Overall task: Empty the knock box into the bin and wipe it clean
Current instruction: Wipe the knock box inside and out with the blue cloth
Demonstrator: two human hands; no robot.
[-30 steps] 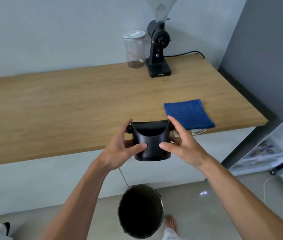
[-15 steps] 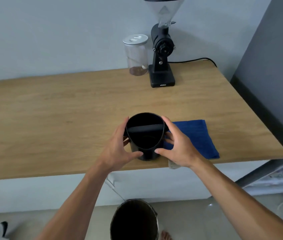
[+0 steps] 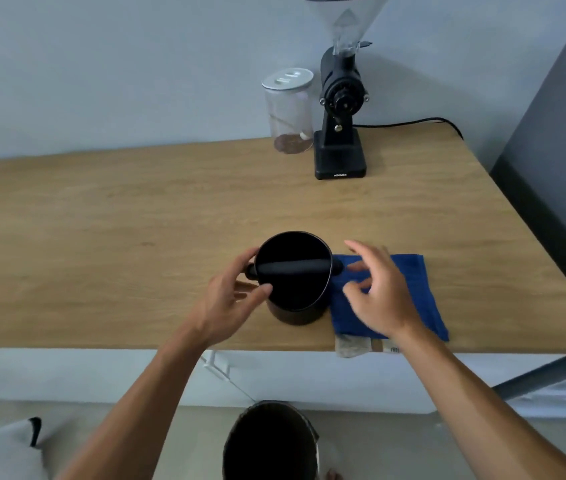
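Knock box [image 3: 293, 292] stands upright near the front edge of the worktop [image 3: 101, 237], above the dark bin [image 3: 269, 441] on the floor. Your left hand [image 3: 229, 303] curls around its left side, thumb against the wall. Your right hand [image 3: 382, 296] hovers with loose, spread fingers over the blue cloth [image 3: 423, 299] lying just beside the box. A grinder [image 3: 340, 133] and jar [image 3: 288, 116] stand at the back edge.
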